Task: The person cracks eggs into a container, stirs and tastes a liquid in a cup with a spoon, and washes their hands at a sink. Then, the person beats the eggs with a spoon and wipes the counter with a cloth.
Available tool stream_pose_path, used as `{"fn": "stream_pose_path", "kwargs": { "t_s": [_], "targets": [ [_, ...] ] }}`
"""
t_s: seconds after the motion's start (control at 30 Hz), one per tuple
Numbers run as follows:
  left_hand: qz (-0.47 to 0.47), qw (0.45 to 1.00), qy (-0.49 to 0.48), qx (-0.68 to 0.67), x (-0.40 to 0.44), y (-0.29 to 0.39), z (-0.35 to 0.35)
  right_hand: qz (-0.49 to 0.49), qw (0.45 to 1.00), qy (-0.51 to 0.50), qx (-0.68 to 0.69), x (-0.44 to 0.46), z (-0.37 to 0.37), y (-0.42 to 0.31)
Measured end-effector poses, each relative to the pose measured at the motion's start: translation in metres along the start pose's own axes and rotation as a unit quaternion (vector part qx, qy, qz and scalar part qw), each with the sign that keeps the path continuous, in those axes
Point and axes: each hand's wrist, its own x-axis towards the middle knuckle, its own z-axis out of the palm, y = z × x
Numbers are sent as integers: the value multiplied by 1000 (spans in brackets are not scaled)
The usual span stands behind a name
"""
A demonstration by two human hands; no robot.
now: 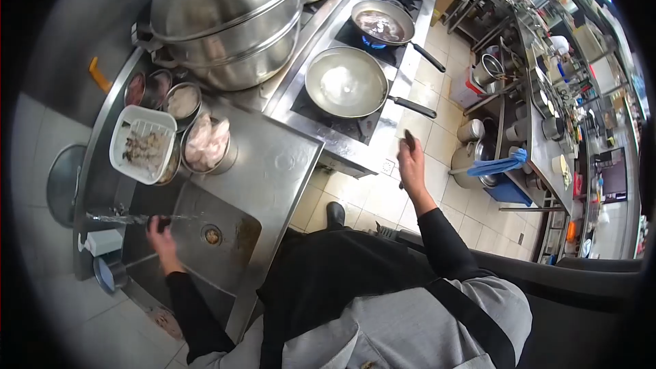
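Right hand (411, 164) curled around a dark item (410, 140), out beside the stove (388, 123), near the front pan (346, 82) but apart from it. I judge the item stiff and light, perhaps slick if wet; best hold, mid-length. Left hand (160, 236) over the sink (198, 195), by the running water (137, 219); fingers partly bent, and from here I cannot tell whether they pinch anything.

Count: dark item, 1; pans on near burners, 2; steamer (225, 27), 1; white tub (130, 115), 1; bowls (221, 165), at least 4.
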Motion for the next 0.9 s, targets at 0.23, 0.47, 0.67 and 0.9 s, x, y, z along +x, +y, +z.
{"fn": "stream_pose_path", "kwargs": {
  "t_s": [0.23,0.47,0.67,0.9],
  "targets": [
    [-76,993,92,-9,66,91,0,179,973,137,-45,-21,-122,162],
    [-104,982,147,55,58,118,49,250,934,205,-151,-81,-158,225],
    [-132,960,49,-243,51,47,-2,312,932,128,-135,-106,-158,238],
    [-175,977,-2,123,16,80,40,333,926,87,-158,-85,-128,202]
  ]
}}
